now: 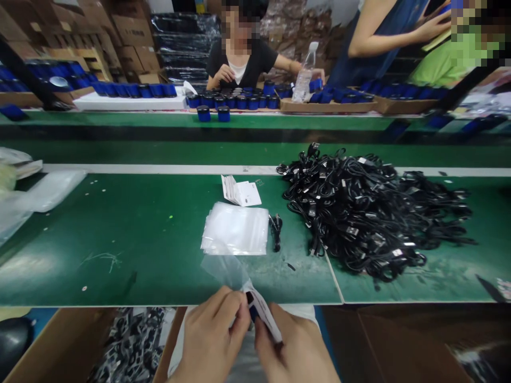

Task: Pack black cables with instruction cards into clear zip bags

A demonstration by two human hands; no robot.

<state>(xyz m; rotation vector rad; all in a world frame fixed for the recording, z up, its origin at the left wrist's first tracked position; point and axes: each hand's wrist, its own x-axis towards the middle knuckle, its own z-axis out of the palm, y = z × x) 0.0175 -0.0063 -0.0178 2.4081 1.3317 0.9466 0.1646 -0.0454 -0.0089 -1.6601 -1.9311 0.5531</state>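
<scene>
My left hand pinches the edge of a clear plastic bag, whose far end lies over the table's front edge. In my right hand is a folded white leaflet with print on it, held at the bag's mouth. A dark piece shows beside the leaflet, too small to make out. Just beyond my hands lies a stack of clear plastic bags. To its right rests a single bundled black cable. Behind the stack stand folded white leaflets, partly fanned.
A large heap of black USB cables covers the table's right side. Plastic bags lie at far left. Below the edge, an open carton holds packed bags. Across the green table, people work behind rows of blue jars.
</scene>
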